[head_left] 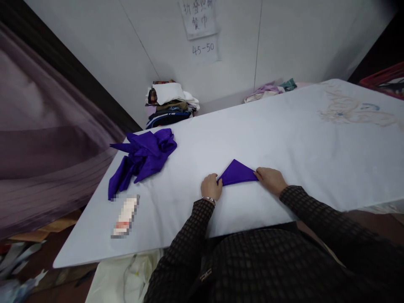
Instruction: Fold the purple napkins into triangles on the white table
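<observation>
A purple napkin, folded into a flat triangle with its peak pointing away from me, lies on the white-covered table. My left hand pinches its left corner, and a bracelet circles that wrist. At the opposite corner, the thumb and fingers of my right hand close on the cloth. The napkin's long edge runs between both hands on the side nearer me. A crumpled heap of purple cloth rests farther left on the table.
A blurred-out oblong object lies at the table's left. Beyond the far edge are a stack of folded clothes and more fabric. Handwritten paper sheets hang on the wall. A sheer curtain drapes at left.
</observation>
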A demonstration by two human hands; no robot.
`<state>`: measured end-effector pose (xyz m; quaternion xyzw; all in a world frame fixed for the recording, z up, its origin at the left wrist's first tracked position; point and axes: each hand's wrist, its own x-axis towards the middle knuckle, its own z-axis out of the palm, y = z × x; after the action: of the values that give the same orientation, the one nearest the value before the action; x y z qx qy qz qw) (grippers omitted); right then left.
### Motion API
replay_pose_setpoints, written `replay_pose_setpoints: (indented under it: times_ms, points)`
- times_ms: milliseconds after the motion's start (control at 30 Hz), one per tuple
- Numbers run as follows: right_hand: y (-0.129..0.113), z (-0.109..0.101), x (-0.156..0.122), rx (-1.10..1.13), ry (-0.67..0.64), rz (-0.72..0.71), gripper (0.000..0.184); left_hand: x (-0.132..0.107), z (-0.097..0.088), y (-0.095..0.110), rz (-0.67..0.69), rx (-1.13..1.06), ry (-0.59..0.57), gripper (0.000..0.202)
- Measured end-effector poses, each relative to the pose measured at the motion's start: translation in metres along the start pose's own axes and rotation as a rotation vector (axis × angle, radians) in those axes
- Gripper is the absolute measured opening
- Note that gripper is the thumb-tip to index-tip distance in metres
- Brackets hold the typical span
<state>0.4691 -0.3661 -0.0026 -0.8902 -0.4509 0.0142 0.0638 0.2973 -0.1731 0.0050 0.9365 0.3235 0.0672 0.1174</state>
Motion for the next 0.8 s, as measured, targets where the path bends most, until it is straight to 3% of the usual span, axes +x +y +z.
replay_pose_setpoints:
  times_ms: [133,233,300,400,500,667,800]
  points:
    - [0.003,0.004,0.000,-0.014,0.115,-0.075,0.036,0.003,0.000,0.002,0.261,0.018,0.019,0.051]
    - [0.008,0.011,0.001,0.004,0.212,-0.144,0.031,0.010,0.006,0.002,0.512,0.014,-0.072,0.070]
    - [0.012,0.016,0.001,0.034,0.250,-0.168,0.029,0.016,0.010,0.001,0.594,-0.005,-0.170,0.072]
    - [0.015,0.018,0.000,0.062,0.276,-0.186,0.030,0.021,0.013,-0.001,0.584,-0.051,-0.283,0.071]
    - [0.008,0.015,-0.002,0.038,0.279,-0.216,0.037,0.021,0.013,-0.003,0.565,-0.083,-0.288,0.070]
    - [-0.036,0.003,0.006,0.081,0.238,-0.359,0.044,0.019,0.014,-0.001,0.572,-0.070,-0.272,0.066]
    - [-0.069,0.007,0.021,0.133,0.178,-0.468,0.059,0.019,0.014,0.000,0.577,-0.072,-0.257,0.057]
